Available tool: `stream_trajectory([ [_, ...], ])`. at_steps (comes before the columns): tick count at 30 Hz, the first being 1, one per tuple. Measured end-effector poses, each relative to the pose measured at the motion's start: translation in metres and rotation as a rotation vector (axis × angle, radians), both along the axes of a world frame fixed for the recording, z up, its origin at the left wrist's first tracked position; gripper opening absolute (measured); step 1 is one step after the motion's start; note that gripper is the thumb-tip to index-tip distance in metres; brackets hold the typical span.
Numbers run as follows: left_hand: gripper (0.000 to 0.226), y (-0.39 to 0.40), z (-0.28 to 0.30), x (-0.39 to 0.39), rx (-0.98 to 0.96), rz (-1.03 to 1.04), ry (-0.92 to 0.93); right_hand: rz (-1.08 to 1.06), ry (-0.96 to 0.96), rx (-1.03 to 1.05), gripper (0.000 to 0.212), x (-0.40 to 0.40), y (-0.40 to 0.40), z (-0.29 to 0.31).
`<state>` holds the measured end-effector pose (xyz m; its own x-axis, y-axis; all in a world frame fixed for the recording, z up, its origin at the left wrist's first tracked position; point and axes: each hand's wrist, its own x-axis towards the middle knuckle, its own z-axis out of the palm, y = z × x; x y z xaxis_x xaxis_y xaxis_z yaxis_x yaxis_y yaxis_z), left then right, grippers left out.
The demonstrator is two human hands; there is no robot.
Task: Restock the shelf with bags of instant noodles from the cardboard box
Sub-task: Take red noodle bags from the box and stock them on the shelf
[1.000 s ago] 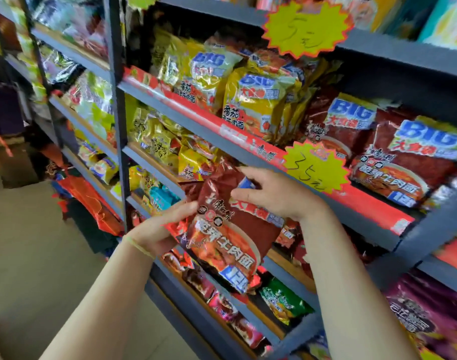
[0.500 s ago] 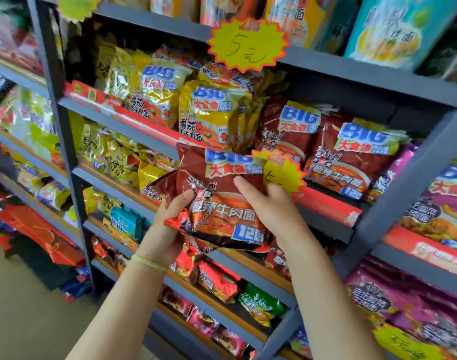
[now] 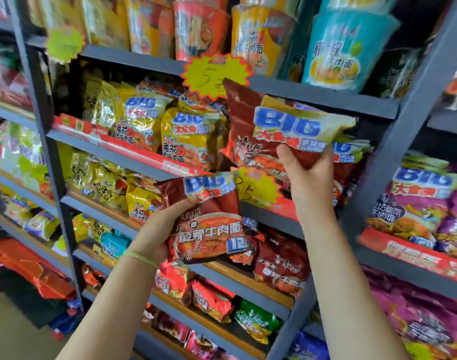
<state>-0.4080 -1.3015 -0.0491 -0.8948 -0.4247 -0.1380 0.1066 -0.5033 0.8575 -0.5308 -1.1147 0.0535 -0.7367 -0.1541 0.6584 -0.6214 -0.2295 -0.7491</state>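
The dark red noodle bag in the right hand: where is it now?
Head view, right of centre: the right hand holds the raised bag before the shelf, beside the yellow bags, under the price star.

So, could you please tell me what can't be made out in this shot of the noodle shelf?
- Cardboard box: nowhere in the head view, outside the frame.
- Lower price star: its figures are partly covered by the right hand and the raised bag.
- Bag in the left hand: its back, facing away.
- Top-shelf cups: tops cut off by the upper edge.
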Motion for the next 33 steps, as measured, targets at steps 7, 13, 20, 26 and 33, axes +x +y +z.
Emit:
stream_trajectory([
  [7,0.043,0.010,0.027,-0.023,-0.097,-0.029,0.030,-0.095,-0.021,0.196,0.041,-0.069,-0.005,-0.010],
  [13,0.050,0.007,0.033,-0.034,-0.134,-0.037,0.006,-0.108,-0.267,0.726,0.069,-0.100,-0.034,-0.011],
  [20,0.056,-0.001,0.032,-0.037,-0.129,-0.023,0.006,-0.485,-0.139,1.041,0.058,-0.111,-0.042,0.005],
  [26,0.054,-0.004,0.050,-0.038,-0.151,-0.014,0.098,-0.553,-0.095,1.003,0.066,-0.113,-0.040,0.002],
  [33,0.038,0.009,0.086,-0.050,-0.332,-0.004,0.376,0.401,-0.263,0.509,0.044,-0.056,0.000,0.016],
])
